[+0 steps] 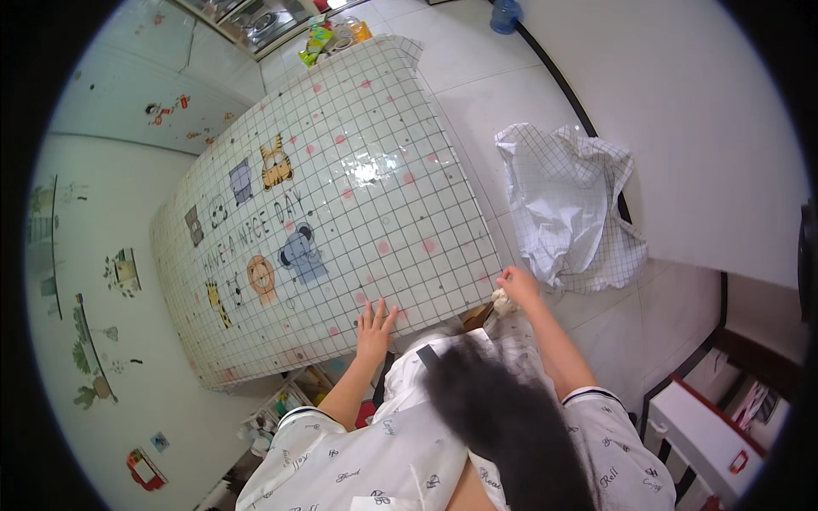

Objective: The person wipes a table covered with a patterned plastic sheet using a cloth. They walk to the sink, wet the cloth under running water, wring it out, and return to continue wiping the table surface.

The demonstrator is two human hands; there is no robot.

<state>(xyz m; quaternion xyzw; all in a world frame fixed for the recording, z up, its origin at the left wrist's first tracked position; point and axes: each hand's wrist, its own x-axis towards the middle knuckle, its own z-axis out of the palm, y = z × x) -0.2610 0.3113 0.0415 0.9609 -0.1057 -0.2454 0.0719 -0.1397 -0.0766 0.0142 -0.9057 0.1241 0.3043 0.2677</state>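
A glossy table cover point(409, 211) with a black grid, pink dots and cartoon animals lies over the table before me. My left hand point(376, 329) rests palm down near its front edge, fingers spread, holding nothing. At the front right corner, the thumb and fingers of my right hand point(519, 285) are curled together on the cover's edge. Just under that hand is a small crumpled cream-coloured thing point(503, 302); whether my lower fingers hold it is not clear. Below the corner, part of a brown object point(476, 317) shows.
A crumpled white gridded sheet point(562, 211) lies on the tiled floor to the right. Snack packets point(316, 41) sit beyond the table's far end. A blue water bottle point(505, 16) stands by the wall. A white drawer unit point(700, 428) is at lower right. Dark hair hangs before me.
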